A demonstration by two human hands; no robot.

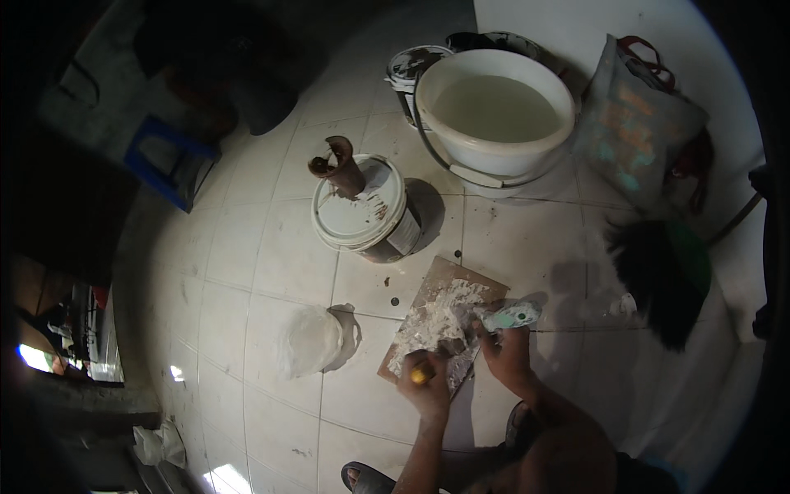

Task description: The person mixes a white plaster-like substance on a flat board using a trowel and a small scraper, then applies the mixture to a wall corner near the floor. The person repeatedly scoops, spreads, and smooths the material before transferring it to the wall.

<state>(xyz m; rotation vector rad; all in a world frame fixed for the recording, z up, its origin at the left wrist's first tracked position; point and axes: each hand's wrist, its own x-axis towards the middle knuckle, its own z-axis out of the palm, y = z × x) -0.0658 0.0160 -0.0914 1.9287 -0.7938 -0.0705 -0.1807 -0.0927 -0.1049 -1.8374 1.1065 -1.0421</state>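
Note:
My left hand (427, 399) is closed around a scraper with a yellow-orange handle end (422, 373). Its blade meets white paste near the lower part of a brown board (447, 270). In my right hand (510, 361) is a second scraper (514, 315), with a pale, paste-smeared green handle; its blade points left over the board. Lumpy white paste (436, 319) covers much of the board, which lies tilted on the floor. Both blades are partly hidden by paste and fingers.
Left of the board stands a whitish plastic bag (311, 342). Beyond it, a lidded bucket (354, 222) carries a brown broken-rimmed cup (344, 174). A large white tub of cloudy water (494, 152), a grey bag (629, 123), a black-bristled broom (658, 284) and a blue stool (164, 165) stand around.

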